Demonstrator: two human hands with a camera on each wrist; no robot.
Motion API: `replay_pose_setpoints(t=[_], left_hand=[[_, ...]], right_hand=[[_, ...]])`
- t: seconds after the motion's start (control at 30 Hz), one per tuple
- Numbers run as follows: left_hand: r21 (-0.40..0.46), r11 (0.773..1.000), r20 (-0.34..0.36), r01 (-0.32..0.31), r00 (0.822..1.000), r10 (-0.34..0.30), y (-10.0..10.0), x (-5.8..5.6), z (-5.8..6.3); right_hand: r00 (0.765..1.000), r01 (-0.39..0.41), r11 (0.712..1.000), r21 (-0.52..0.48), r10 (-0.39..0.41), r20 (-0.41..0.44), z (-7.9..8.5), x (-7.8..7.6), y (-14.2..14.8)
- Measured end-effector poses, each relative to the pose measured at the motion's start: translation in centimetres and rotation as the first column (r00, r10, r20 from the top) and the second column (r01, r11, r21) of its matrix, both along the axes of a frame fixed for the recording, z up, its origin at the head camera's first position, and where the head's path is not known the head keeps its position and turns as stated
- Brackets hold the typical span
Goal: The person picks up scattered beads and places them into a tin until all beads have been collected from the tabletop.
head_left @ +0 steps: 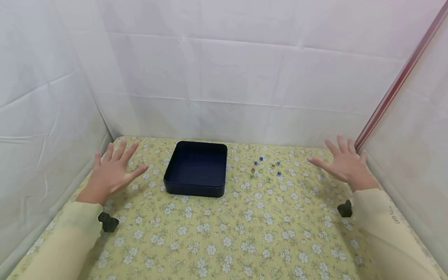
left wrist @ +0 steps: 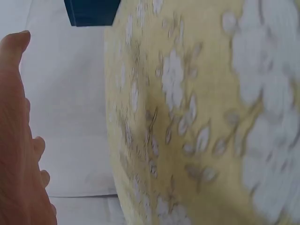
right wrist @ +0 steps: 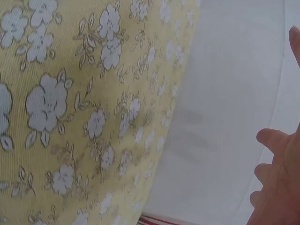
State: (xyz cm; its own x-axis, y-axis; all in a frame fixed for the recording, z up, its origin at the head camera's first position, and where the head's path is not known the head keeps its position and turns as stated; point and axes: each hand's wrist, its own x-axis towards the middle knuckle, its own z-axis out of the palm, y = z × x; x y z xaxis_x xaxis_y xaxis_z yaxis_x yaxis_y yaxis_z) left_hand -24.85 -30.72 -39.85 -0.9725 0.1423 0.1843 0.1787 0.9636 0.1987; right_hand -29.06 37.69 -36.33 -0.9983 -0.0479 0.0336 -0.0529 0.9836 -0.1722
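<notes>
My left hand [head_left: 112, 171] is held above the cloth at the left with its fingers spread, holding nothing. A dark blue square tray [head_left: 195, 190] with raised sides stands to the right of it; one corner of the tray [left wrist: 93, 12] also shows at the top of the left wrist view. Several small glass marbles [head_left: 261, 158], blue, green and amber, lie loosely grouped on the cloth right of the tray. Beyond them at the far right, my right hand [head_left: 346, 165] hovers with fingers apart and grips nothing. Both hands are away from the tray and marbles.
A yellow tablecloth [head_left: 224, 237] with white flowers covers the table. White sheeting [head_left: 210, 70] hangs behind and on both sides, close to the table's edges. A red strip [head_left: 399, 81] runs up the right-hand corner. Each wrist carries a small black camera [head_left: 109, 222].
</notes>
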Motion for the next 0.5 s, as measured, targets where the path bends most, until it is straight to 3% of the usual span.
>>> replay_pose_setpoints(t=[0.33, 0.5], left_hand=[[0.144, 0.989, -0.043, 0.045, 0.998, -0.040, 1.7, 0.1, -0.6], [0.215, 0.974, -0.011, 0.073, 0.997, -0.072, 2.8, 0.1, -1.2]], right_hand=[[0.999, -0.032, 0.996, -0.085, 0.032, 0.000, -1.1, 0.1, -2.8], [0.998, -0.057, 0.993, -0.105, 0.057, 0.001, -1.9, -0.1, -3.8]])
